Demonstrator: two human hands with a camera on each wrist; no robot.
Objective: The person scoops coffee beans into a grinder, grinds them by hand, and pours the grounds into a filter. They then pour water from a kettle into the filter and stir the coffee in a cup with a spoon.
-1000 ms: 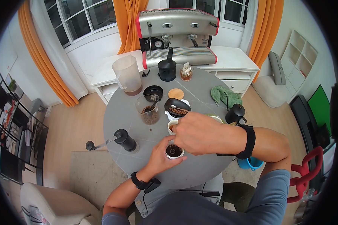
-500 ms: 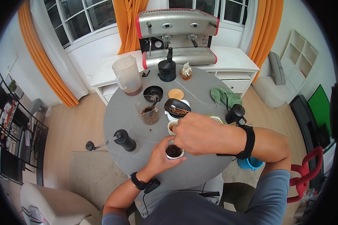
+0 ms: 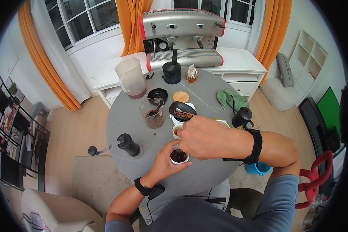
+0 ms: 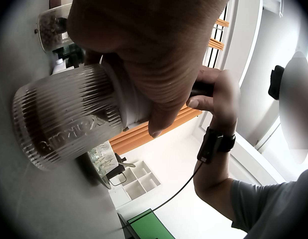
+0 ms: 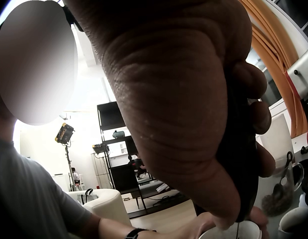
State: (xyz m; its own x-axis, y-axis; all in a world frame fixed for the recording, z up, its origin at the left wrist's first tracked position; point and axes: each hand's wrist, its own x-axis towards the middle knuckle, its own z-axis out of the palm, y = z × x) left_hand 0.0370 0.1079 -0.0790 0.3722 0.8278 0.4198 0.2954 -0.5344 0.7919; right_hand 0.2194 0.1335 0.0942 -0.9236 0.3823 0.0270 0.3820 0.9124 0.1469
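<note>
My left hand (image 3: 164, 167) curls round the upper part of a clear ribbed glass (image 4: 64, 117), where a white cup-like piece (image 4: 130, 102) sits in its top. Dark brown coffee (image 3: 178, 156) shows inside the white rim. Above it, my right hand (image 3: 210, 137) grips a black handle (image 5: 239, 159) in its fist. From that handle a thin metal shaft (image 5: 237, 230) runs down into the white piece; its lower end is hidden. Just beyond the hands stands a small white cup (image 3: 176, 129) with brown inside, partly covered by the right hand.
A black scoop of coffee beans (image 3: 181, 110) lies on a white scale. To the left are a clear jug of beans (image 3: 154, 118) and a hand grinder (image 3: 129, 145). A black kettle (image 3: 242, 116) and green cloth (image 3: 232, 98) are at right; an espresso machine (image 3: 183, 38) stands behind.
</note>
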